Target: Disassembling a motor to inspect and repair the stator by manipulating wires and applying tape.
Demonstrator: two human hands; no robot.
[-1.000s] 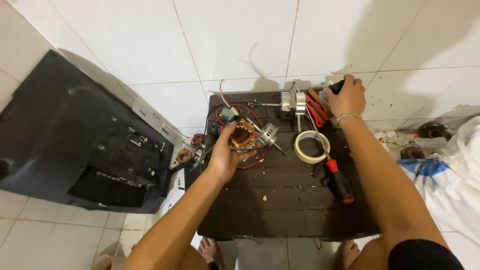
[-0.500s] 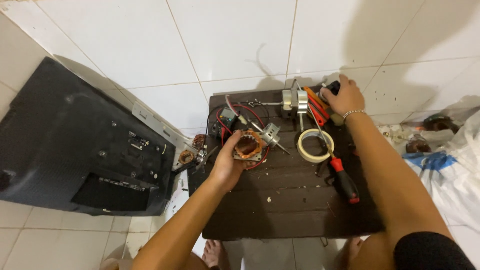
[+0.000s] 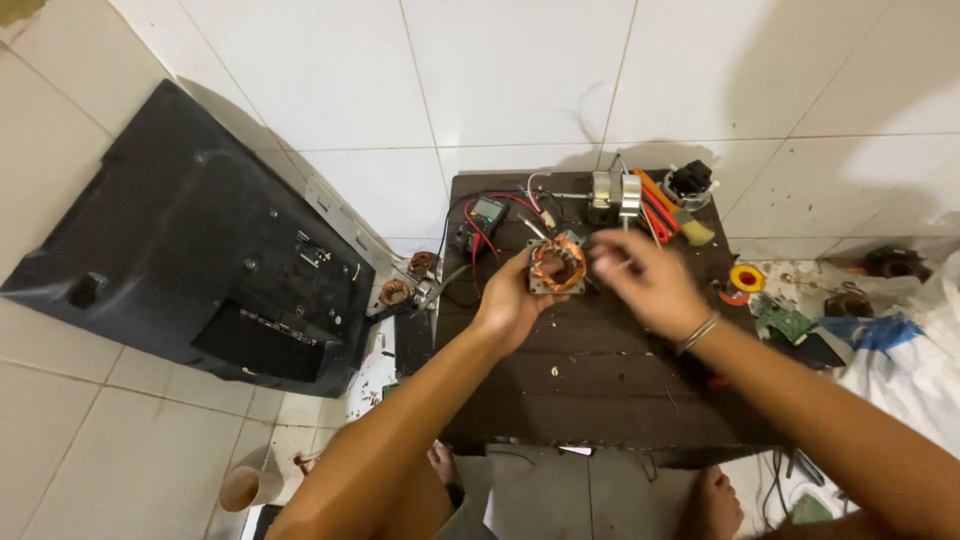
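Two hands at work over one low dark table [image 3: 590, 380]. Far left: black TV back [image 3: 190, 260] leaning flat on white floor tiles; paper cup [image 3: 248, 488] below it. Beside table's left edge: two small copper coils [image 3: 408, 278]. On table, rear: multimeter [image 3: 486, 213] with red and black leads, small motor [image 3: 614, 192], brush [image 3: 690, 228]. Centre: left hand [image 3: 508, 300], fingers curled, gripping stator [image 3: 557, 266], a square frame with copper winding, raised just above table. Right hand [image 3: 640, 285], blurred, fingers bunched close against stator's right side; whether it pinches anything cannot be told. Right of table, on floor: yellow-and-red tape roll [image 3: 743, 280], green circuit board [image 3: 783, 320], white sack [image 3: 900, 370].

Risk, judged: fine winding wire could snag or snap under hurried fingers; stator could slip from one-handed hold; loose leads close by could catch.

Room: white tiled floor and wall, cluttered, bare feet at table's near edge.
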